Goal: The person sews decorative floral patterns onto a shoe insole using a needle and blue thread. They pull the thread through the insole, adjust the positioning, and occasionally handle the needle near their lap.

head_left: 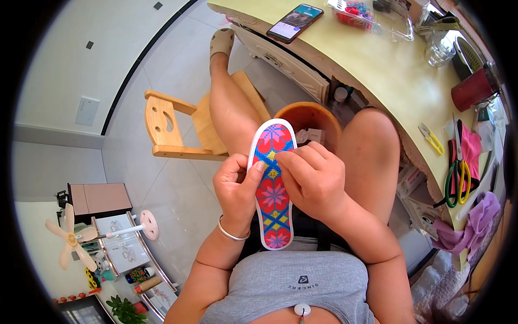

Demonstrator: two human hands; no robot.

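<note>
An embroidered shoe insole (272,195) with a white rim is held upright in front of my lap. Red and pink flower shapes cover it, with blue lattice and yellow patches between them. My left hand (236,181) is closed on its left edge, the thumb lying on the patterned face. My right hand (318,173) is at the opposite edge, thumb and forefinger pinched together against the upper part of the stitching. Whatever sits in that pinch is too small or too hidden to make out.
To the right, a pale yellow table (367,59) carries a phone (295,23), a clear plastic box (372,19), yellow snips (431,139), scissors (457,171) and a dark red cup (475,89). An orange bucket (318,113) stands beyond the insole. A wooden chair (202,124) is at left.
</note>
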